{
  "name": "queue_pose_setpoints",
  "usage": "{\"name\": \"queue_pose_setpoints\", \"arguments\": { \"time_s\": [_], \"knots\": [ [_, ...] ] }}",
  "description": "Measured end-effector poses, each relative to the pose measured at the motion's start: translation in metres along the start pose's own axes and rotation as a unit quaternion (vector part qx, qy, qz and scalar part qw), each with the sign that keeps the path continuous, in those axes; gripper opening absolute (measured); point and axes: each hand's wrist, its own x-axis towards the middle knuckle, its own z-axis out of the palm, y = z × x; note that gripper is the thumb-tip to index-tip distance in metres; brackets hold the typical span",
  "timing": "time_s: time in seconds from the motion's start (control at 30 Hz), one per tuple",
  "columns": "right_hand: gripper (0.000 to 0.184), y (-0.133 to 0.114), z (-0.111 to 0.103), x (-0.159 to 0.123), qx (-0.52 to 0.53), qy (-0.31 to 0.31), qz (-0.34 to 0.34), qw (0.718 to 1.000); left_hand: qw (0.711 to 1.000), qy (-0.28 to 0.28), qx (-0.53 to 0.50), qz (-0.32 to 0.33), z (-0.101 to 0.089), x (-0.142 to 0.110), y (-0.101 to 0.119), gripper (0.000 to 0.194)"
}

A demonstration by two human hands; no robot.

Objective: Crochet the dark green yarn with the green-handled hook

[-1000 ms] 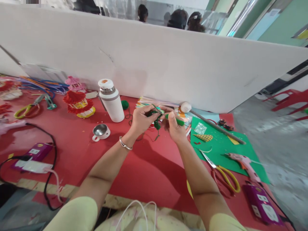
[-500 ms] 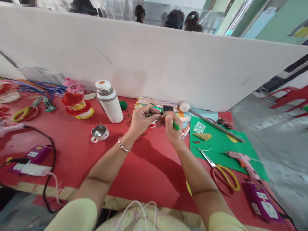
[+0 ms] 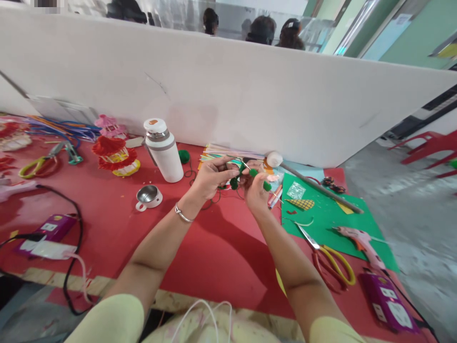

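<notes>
My left hand (image 3: 209,180) pinches a small dark green crochet piece (image 3: 234,183), part of which hangs below the fingers. My right hand (image 3: 256,194) is closed round a crochet hook (image 3: 253,172) with a green handle; its metal shaft points up and left to the yarn at my left fingertips. Whether the tip sits inside a stitch is too small to tell. Dark green yarn trails over the red table (image 3: 228,252) to a green yarn ball (image 3: 184,156) behind the left hand.
Left stand a white thermos (image 3: 166,157), a metal cup (image 3: 148,196) and a red-yellow ornament (image 3: 116,156). Scissors (image 3: 324,252), a pink glue gun (image 3: 364,243) and a purple power strip (image 3: 387,300) lie right, near a green sheet (image 3: 324,219). A white partition (image 3: 228,90) stands behind.
My right hand has turned, and the hook's handle lies at a different angle, higher over the fingers. More of the green crochet piece shows below my left fingers.
</notes>
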Motion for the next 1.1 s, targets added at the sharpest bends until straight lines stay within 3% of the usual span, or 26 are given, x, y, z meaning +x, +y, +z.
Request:
{"name": "queue_pose_setpoints", "arguments": {
  "time_s": [0.13,0.23,0.33,0.43,0.6,0.87,1.0,1.1],
  "knots": [
    [0.066,-0.002,-0.002,0.007,0.103,-0.03,0.104,0.989,0.999,-0.031,-0.027,-0.033,-0.003,0.0,0.004,0.036],
    [0.065,-0.008,-0.011,0.015,0.159,-0.099,0.163,0.969,0.991,-0.093,-0.024,-0.095,-0.009,0.0,0.011,0.036],
    [0.057,-0.012,-0.023,0.021,0.171,-0.167,0.187,0.953,0.983,-0.138,0.0,-0.124,-0.017,0.001,0.016,0.033],
    [0.048,-0.012,-0.033,0.025,0.175,-0.195,0.176,0.949,0.975,-0.163,0.009,-0.149,-0.022,0.002,0.016,0.031],
    [0.041,-0.014,-0.038,0.027,0.134,-0.229,0.124,0.956,0.964,-0.188,0.007,-0.185,-0.024,0.004,0.013,0.029],
    [0.042,-0.03,-0.04,0.024,0.019,-0.197,0.024,0.98,0.972,-0.165,0.019,-0.166,-0.023,0.003,0.017,0.034],
    [0.043,-0.039,-0.039,0.019,-0.13,-0.151,-0.123,0.972,0.991,-0.084,0.057,-0.083,-0.019,0.004,0.014,0.036],
    [0.033,-0.039,-0.035,0.016,-0.239,-0.154,-0.256,0.924,0.997,-0.021,0.072,-0.021,-0.014,0.005,0.009,0.037]
  ]
}}
